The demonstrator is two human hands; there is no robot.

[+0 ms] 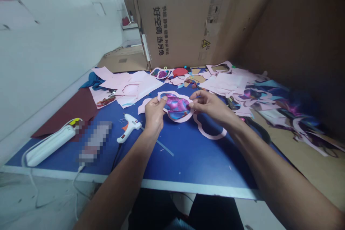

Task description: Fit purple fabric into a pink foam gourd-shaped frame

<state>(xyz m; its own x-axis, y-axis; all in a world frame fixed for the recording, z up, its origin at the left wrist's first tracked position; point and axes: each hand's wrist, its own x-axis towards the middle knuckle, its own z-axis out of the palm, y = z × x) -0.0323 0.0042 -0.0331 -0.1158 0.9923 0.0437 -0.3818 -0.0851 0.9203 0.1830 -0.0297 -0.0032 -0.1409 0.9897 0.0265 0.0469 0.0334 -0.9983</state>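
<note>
A cloud-shaped paper cutout (176, 107) with a pink border and a shiny purple-blue galaxy-patterned centre is held up over the blue table (185, 163). My left hand (155, 114) pinches its left edge between thumb and fingers. At the right edge, the fingers and thumb of my right hand (207, 105) close on the border. Below my right hand lies a pink cloud-outline frame (211, 136), partly hidden by the hand. Another pink paper piece (144, 106) shows behind my left hand. Left of my left forearm rests a white glue gun (130, 126), and a clear glue stick (165, 147) lies to its right.
Pink paper sheets (129, 86) and a maroon sheet (64, 109) lie at the left. A white power strip (51, 145) and a blurred-out object (95, 143) sit near the front left. Paper scraps (250, 95) pile up at the right. A large cardboard box (185, 21) stands behind.
</note>
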